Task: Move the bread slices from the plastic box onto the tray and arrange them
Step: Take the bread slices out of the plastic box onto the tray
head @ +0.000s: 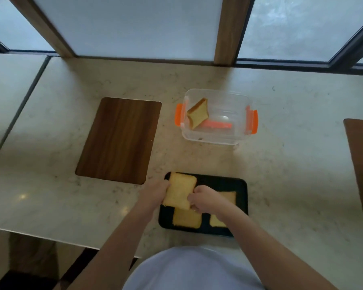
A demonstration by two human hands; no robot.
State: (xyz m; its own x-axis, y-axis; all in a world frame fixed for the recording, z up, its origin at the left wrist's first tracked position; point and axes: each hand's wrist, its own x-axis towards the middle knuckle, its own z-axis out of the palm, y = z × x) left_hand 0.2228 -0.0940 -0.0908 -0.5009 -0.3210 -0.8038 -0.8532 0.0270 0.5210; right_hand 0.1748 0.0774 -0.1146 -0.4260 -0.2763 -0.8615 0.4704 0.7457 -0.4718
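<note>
Both hands grip one bread slice (pixel 179 190) over black tray (pixel 242 185): left hand (pixel 157 192) pinching its left edge, right hand (pixel 201 198) its right. Three slices under wrists. Beyond fingertips, plastic box (pixel 218 117) holds one tilted slice (pixel 198 116).

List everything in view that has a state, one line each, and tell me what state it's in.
Plastic box: lid off, one slice left.
Slice in box: tilted against the left wall.
Tray: partly filled.
Held slice: gripped by both hands over the tray's far left corner.
Near-left slice: lying flat.
Two right-hand slices: on the tray, partly hidden.
Left hand: gripping the slice.
Right hand: gripping the slice.
</note>
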